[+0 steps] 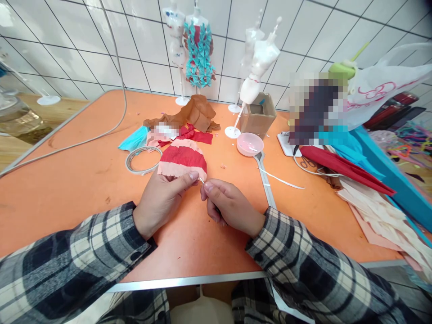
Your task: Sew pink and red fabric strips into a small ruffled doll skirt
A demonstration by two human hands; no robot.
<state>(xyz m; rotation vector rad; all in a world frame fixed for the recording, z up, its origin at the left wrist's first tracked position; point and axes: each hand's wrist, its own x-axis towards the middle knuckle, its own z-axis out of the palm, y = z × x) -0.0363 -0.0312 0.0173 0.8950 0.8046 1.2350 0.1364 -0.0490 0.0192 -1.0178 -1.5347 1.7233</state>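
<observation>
pinching the near edge of a striped cloth (182,157) on the orange table (67,189)
my left hand (162,198) was closed, thumb and forefinger gripping the hem; the cloth lay just beyond my hands, its stripes running left to right. my right hand (229,207), fingers curled, nipped a thin white sliver (201,180) at the hem's right corner, both hands equally near.

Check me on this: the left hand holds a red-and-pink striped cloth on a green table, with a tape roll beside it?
Not quite. The head view shows the table is orange, not green. The rest stands: the left hand holds the red-and-pink striped cloth, with the tape roll beside it.
</observation>
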